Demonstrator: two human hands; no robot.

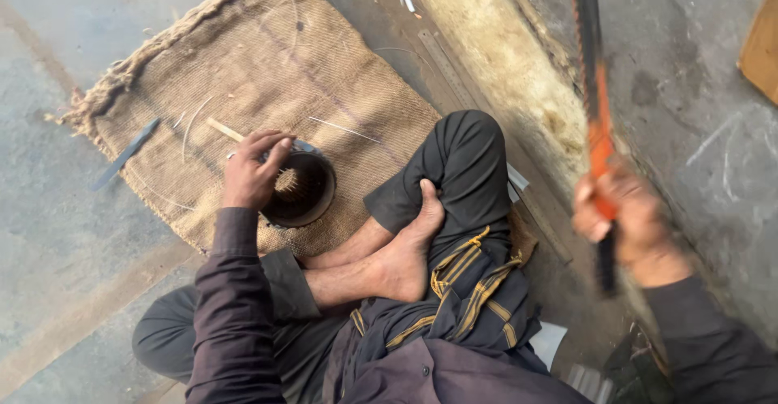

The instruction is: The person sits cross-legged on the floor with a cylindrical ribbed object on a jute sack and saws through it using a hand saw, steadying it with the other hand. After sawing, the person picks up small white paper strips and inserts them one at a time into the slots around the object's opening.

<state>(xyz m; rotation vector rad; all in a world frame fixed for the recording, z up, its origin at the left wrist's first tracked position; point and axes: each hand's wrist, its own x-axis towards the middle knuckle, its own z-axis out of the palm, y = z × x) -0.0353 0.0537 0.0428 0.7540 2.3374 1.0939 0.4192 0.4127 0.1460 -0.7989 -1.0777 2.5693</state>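
**Dark round metal tin on the burlap mat, saw in the other hand**

Dark round metal tin (pixel 301 187) is sitting on the coarse brown burlap sack mat (pixel 267 64), just ahead of the person's crossed bare feet (pixel 405 250). The mat is lying flat on the grey concrete floor (pixel 49 234), frayed along its far edge.

Long saw with an orange grip section and a dark toothed blade (pixel 596 104) is standing roughly upright at the right of the view, motion-blurred. Right hand (pixel 620 218) is closing in a fist around it at the orange part, fingers wrapped tight.

Left hand (pixel 255 169) is resting on the tin's near-left rim, fingers curled over the edge and pinching it. Inside the tin a pale bristly cluster is showing; what it is cannot be told.

Progress, as a judgement: the tin is being steadied, the saw is not touching it, and no cut is visible on anything.

Smaller items: a flat dark metal strip (pixel 123 154) is lying across the mat's left edge; a thin pale wooden stick (pixel 224 130) is lying just beyond the left hand; pale fibres are lying scattered on the sack.
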